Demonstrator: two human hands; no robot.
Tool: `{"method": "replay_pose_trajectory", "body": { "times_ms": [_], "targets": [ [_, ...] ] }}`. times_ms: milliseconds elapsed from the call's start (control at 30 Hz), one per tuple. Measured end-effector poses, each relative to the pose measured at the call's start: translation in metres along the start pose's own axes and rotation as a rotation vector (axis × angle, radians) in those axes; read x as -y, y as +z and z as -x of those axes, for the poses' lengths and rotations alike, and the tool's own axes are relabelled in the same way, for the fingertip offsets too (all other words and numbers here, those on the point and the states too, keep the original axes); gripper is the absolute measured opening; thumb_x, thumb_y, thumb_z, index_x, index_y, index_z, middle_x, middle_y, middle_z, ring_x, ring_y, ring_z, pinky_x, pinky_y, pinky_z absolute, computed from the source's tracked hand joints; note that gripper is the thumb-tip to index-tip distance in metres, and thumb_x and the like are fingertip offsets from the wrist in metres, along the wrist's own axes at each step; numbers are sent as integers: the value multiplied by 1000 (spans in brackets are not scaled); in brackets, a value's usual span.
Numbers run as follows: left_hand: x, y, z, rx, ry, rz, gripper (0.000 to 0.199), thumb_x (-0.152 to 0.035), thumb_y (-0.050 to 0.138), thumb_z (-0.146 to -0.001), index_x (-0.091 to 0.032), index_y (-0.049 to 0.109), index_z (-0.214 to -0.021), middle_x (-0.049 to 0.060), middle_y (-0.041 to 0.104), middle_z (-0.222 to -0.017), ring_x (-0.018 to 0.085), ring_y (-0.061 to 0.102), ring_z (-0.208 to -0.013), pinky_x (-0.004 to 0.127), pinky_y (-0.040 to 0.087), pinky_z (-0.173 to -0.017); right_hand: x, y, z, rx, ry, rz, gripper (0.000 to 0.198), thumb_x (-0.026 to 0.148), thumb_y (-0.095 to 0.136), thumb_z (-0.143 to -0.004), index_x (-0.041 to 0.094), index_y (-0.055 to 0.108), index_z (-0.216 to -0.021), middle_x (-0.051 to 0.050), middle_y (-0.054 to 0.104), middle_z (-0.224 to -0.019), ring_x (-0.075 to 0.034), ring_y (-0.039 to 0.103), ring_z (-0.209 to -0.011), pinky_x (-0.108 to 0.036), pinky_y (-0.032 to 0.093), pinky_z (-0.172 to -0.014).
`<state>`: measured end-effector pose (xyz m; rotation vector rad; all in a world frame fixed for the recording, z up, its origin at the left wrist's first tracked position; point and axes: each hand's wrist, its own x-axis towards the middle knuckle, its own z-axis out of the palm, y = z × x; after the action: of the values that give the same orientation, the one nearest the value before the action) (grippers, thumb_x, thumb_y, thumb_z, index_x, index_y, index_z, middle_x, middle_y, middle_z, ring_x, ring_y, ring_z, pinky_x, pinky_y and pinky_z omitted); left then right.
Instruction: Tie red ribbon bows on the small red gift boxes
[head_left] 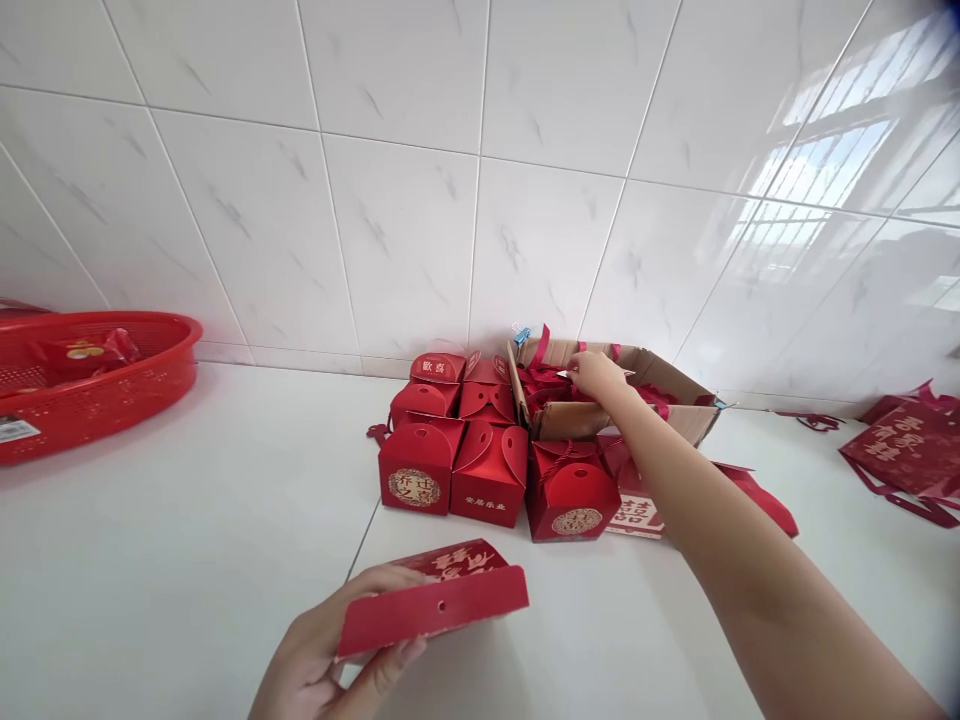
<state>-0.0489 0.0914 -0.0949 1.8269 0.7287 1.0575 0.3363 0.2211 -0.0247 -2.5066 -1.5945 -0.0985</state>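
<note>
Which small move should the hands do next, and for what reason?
Probably the right hand should draw one ribbon out of the cardboard box: it already reaches in at the red ribbons, while the left hand holds a red gift box whose flap shows a hole with no ribbon visible in it.

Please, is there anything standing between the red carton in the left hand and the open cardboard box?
Yes: red gift boxes stand along the near side of the cardboard box, between it and the red carton held by the left hand.
</note>
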Motion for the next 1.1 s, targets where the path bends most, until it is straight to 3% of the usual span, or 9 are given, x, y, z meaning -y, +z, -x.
{"method": "replay_pose_trajectory", "body": {
  "times_ms": [100,500,667,800,1000,1100],
  "targets": [
    [4,-5,-1,73,39,5,17,-26,60,-82,-28,70,-96,6,71,-101,23,69,-91,24,59,-72,-3,3,3,49,38,23,30,33,55,-91,15,57,-115,-9,58,-117,-21,59,-102,-42,51,-86],
    [1,-3,1,64,-27,73,20,-30,59,-84,-22,71,-98,10,69,-104,24,67,-89,28,59,-71,-3,5,8,142,1,37,30,33,55,-91,15,57,-115,-9,58,-116,-20,59,-101,-41,51,-86],
    [3,-4,1,116,23,55,20,-25,58,-84,-24,69,-101,9,69,-105,23,67,-89,28,59,-72,-3,7,8,116,-4,20,29,33,56,-90,15,57,-114,-8,59,-116,-20,59,-101,-41,51,-86],
    [2,-5,-1,157,9,89,18,-23,55,-87,-24,67,-101,9,67,-105,22,66,-92,29,57,-77,-3,4,11,-11,26,-19,28,34,56,-90,15,61,-109,-8,62,-111,-21,59,-102,-44,47,-91],
    [-1,-4,-1,141,33,40,15,-25,54,-88,-21,66,-96,9,66,-97,20,64,-84,30,56,-74,0,-15,34,-381,33,-199,29,25,46,-92,20,72,-105,-14,69,-102,-29,53,-114,-49,23,-105],
    [-1,-2,-1,130,44,40,14,-27,53,-88,-19,64,-90,7,63,-88,18,62,-77,29,55,-70,2,-31,46,-525,32,-381,32,30,46,-91,21,70,-110,-12,72,-94,-27,60,-101,-45,29,-101]
  ]
}}
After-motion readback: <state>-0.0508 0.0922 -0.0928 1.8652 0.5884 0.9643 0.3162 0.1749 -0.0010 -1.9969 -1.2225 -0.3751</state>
